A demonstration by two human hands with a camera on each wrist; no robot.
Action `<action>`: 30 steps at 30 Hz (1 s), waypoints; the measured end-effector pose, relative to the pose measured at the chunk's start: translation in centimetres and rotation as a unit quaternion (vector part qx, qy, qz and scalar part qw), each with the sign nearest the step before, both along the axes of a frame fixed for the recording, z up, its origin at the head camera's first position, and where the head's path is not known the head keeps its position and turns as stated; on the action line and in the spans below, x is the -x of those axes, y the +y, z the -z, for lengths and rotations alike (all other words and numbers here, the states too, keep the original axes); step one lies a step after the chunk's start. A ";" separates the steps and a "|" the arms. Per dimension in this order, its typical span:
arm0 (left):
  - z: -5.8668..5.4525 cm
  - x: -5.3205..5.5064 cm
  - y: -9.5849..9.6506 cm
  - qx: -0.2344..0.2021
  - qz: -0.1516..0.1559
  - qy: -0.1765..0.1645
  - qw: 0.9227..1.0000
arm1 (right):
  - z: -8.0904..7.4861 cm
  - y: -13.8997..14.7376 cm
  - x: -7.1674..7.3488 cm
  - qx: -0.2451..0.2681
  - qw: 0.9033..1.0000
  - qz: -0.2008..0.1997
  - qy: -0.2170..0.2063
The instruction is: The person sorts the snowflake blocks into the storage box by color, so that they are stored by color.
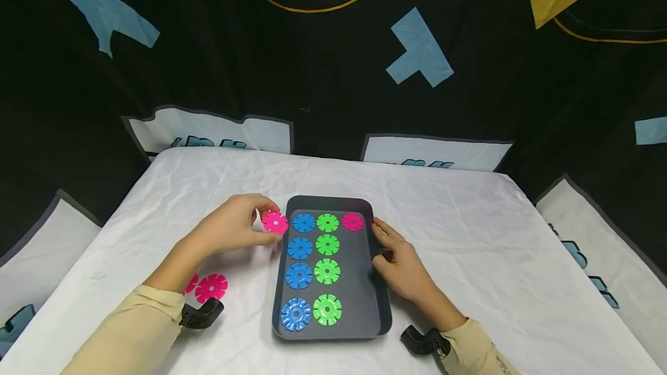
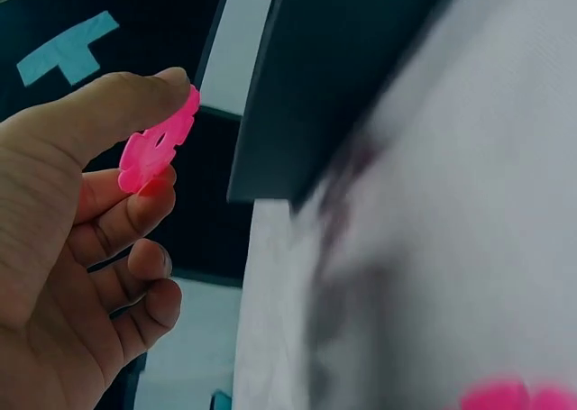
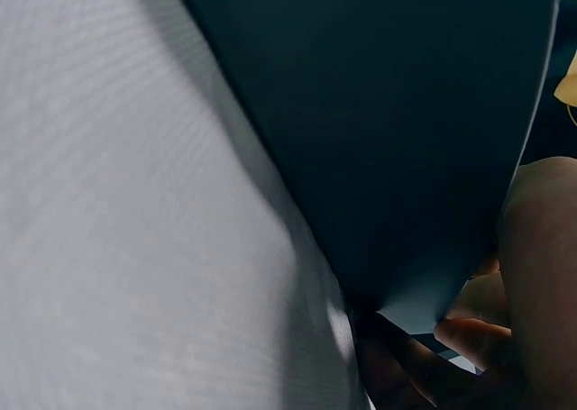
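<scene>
My left hand pinches a pink notched disc between thumb and fingers, right at the left rim of a dark grey baking tray. The left wrist view shows this pink disc nearly edge-on. Inside the tray lie a column of several blue discs, a column of several green discs, and one pink disc at the top right. On the tray's right side, my right hand holds the wall; the right wrist view shows its fingers against the tray's outer side.
More pink discs lie on the white cloth left of the tray, partly behind the left forearm. The white-covered table extends to a black curtain with taped patches at the back. Black wrist straps sit at both cuffs.
</scene>
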State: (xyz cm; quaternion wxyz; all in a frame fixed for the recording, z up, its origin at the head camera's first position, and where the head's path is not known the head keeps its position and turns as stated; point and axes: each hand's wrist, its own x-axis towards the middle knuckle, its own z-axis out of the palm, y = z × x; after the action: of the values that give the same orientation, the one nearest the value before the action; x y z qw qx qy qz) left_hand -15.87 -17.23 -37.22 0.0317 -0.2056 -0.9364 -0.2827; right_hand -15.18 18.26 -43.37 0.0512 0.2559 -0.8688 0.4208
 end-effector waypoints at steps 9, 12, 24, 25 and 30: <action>-1.5 1.4 4.2 0.013 0.048 0.003 0.999 | 0.0 0.1 0.0 -0.007 1.000 0.004 -0.005; -1.9 1.8 5.8 0.015 0.062 0.001 0.998 | 0.0 0.1 0.0 -0.006 1.000 0.004 -0.006; -2.1 3.7 11.8 0.113 0.121 -0.015 0.986 | 0.1 0.0 0.4 -0.003 1.000 0.000 -0.018; -2.0 3.8 12.3 0.123 0.125 -0.016 0.984 | 0.1 0.0 0.4 -0.001 1.000 -0.001 -0.018; -1.3 4.4 14.5 0.183 0.132 0.002 0.974 | 0.1 0.2 0.4 0.005 1.000 -0.002 -0.024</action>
State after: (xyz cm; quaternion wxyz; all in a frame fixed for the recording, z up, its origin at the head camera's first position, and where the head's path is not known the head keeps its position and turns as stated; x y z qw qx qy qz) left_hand -20.27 -2.71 -35.94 -0.0417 -0.3303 -0.9367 -0.1082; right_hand -15.62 18.47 -43.50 0.0305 0.2476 -0.8671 0.4311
